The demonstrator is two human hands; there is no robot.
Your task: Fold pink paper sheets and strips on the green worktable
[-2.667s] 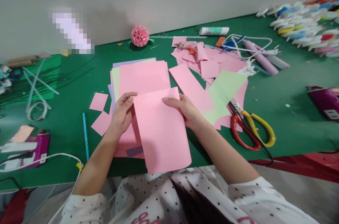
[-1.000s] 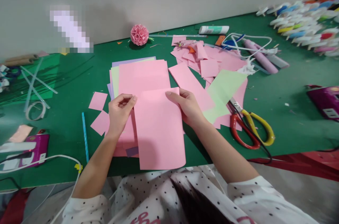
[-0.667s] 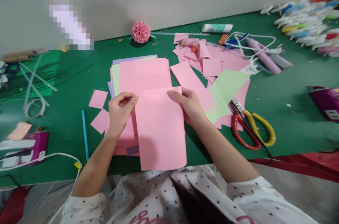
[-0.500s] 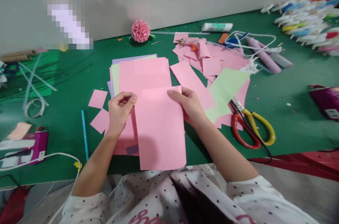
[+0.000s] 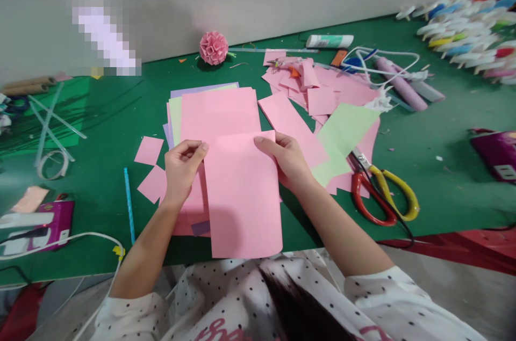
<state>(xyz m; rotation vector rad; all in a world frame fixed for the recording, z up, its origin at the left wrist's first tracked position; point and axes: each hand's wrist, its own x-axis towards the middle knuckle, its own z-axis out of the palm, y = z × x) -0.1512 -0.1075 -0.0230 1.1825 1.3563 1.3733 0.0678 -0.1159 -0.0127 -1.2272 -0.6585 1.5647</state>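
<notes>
You hold a pink sheet (image 5: pixel 242 196) by its far corners. Your left hand (image 5: pixel 181 169) pinches the left corner between thumb and fingertips. Your right hand (image 5: pixel 286 161) grips the right corner, thumb on top. The sheet's near end overhangs the front edge of the green worktop (image 5: pixel 443 190). Bare green lies open right of the scissors (image 5: pixel 382 196). The label on the glue stick (image 5: pixel 329 41) is too small to read.

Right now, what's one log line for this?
left hand: pinching pink sheet top-left corner | right hand: holding top-right corner | scissors: lying right, untouched
</notes>
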